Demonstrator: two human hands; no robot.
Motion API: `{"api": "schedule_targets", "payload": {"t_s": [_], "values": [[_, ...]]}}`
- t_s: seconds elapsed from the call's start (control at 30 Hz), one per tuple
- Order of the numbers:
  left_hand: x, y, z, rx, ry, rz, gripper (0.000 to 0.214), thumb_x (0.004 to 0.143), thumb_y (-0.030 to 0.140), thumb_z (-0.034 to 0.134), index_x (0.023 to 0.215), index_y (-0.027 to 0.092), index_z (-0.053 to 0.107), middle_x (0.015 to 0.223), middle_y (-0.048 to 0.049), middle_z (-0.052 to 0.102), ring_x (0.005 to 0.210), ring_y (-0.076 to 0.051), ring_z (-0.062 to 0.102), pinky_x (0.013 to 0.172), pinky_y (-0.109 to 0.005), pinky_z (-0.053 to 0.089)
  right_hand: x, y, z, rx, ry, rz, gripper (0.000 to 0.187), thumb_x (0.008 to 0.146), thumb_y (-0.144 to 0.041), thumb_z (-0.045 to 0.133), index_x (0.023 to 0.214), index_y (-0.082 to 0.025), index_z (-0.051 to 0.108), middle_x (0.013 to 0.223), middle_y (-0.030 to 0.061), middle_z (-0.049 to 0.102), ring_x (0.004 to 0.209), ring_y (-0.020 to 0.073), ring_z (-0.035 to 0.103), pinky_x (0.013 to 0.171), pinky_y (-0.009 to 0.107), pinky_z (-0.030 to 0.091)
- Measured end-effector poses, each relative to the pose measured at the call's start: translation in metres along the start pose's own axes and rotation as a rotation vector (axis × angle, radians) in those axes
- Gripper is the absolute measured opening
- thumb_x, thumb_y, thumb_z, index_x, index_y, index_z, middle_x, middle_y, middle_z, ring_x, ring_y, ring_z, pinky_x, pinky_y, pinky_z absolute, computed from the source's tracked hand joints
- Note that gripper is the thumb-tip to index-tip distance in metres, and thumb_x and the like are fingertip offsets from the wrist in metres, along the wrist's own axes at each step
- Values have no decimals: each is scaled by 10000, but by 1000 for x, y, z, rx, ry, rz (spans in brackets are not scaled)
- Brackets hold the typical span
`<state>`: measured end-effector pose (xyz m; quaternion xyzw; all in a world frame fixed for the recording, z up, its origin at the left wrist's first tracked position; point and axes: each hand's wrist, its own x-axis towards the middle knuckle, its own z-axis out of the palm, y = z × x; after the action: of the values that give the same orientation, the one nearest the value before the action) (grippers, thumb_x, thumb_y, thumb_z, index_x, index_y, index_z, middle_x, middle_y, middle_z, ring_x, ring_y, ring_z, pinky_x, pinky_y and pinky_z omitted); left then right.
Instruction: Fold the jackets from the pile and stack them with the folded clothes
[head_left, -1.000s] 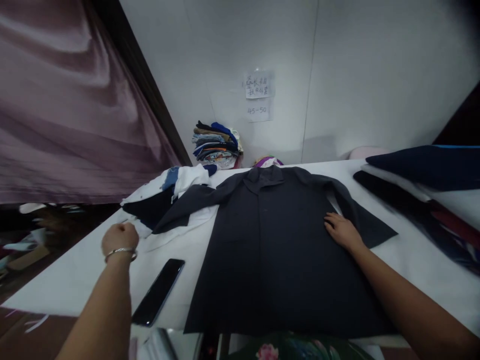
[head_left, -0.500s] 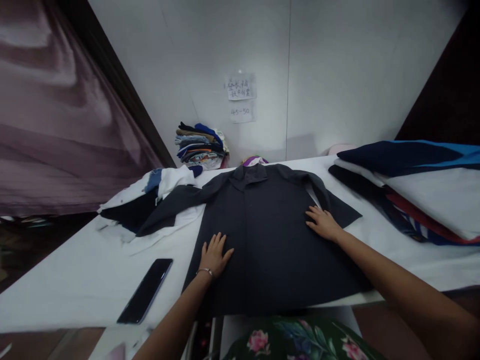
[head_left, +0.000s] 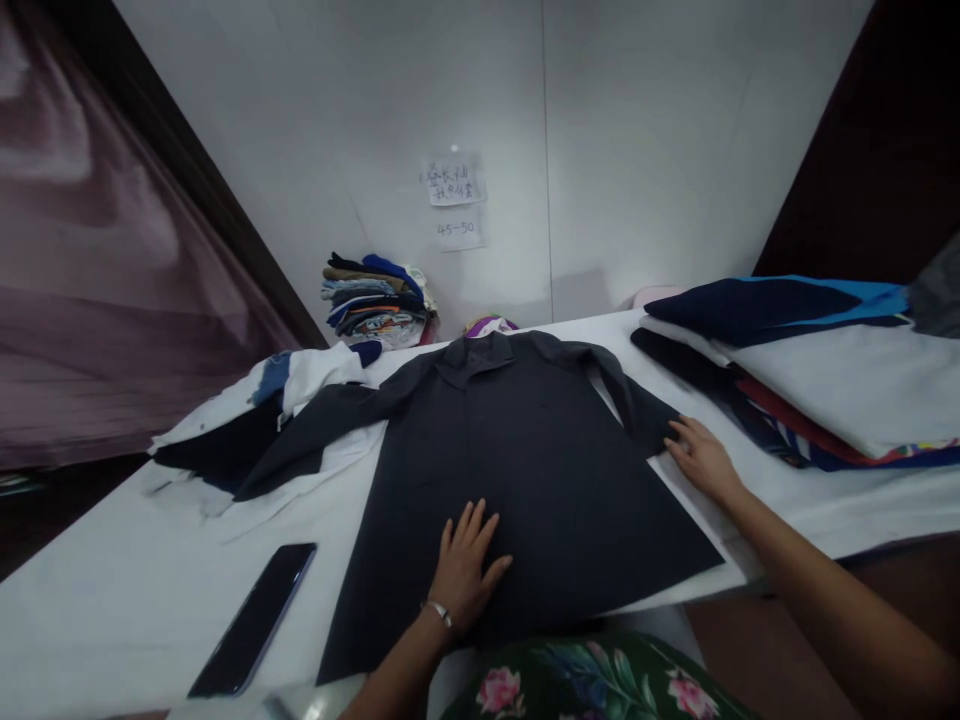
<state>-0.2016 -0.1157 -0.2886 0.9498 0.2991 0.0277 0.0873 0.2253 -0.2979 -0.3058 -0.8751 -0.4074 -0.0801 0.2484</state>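
Charcoal woven jacket [head_left: 517, 480] lies spread flat, collar at the far side, on a white-covered table [head_left: 135, 590]. Left hand [head_left: 469, 565] rests open on the lower front, fingers spread, gripping nothing. Right hand [head_left: 701, 462], also open and empty, sits just beside the sleeve cuff [head_left: 651, 425]. Its 2 sleeves angle outward; the matte cloth shows no heavy creases. Smartphone [head_left: 253, 620] lies nearby.

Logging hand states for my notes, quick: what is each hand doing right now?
Left hand: open, palm down on the dark jacket, holding nothing.
Right hand: open, fingertips at the jacket's sleeve cuff, holding nothing.
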Motion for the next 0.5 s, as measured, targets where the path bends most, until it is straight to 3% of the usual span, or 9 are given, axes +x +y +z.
{"api": "schedule_targets", "payload": {"t_s": [0.1, 0.2, 0.37, 0.5], "values": [[-3, 6, 4, -2, -39, -5, 543, 902, 444, 447, 1416, 271, 408, 1527, -65, 299, 1424, -274, 190, 1123, -549, 200, 17, 9, -13, -129, -146, 237, 539, 878, -501, 369, 1238, -137, 535, 1275, 181, 568, 1210, 318, 498, 959, 479, 416], [-2, 6, 1, -8, -68, -23, 549, 902, 449, 442, 1420, 273, 400, 1533, -56, 285, 1427, -269, 180, 1128, -546, 192, 29, 8, -17, -179, -247, 330, 578, 880, -582, 338, 1215, -154, 534, 1167, 179, 621, 1093, 332, 565, 868, 471, 444], [-2, 6, -1, -18, -55, -23, 544, 897, 435, 453, 1417, 282, 403, 1532, -51, 285, 1426, -265, 187, 1130, -547, 189, 46, 4, -10, -262, -187, 269, 485, 846, -516, 475, 1134, -139, 577, 1116, 196, 615, 1084, 338, 553, 812, 418, 448], [-3, 6, 0, -27, -64, -35, 550, 893, 440, 462, 1417, 281, 404, 1531, -54, 287, 1425, -267, 189, 1131, -545, 188, 64, 6, -12, -10, -192, 386, 224, 713, -355, 657, 827, -163, 649, 965, 146, 655, 1026, 325, 584, 778, 374, 451]]}}
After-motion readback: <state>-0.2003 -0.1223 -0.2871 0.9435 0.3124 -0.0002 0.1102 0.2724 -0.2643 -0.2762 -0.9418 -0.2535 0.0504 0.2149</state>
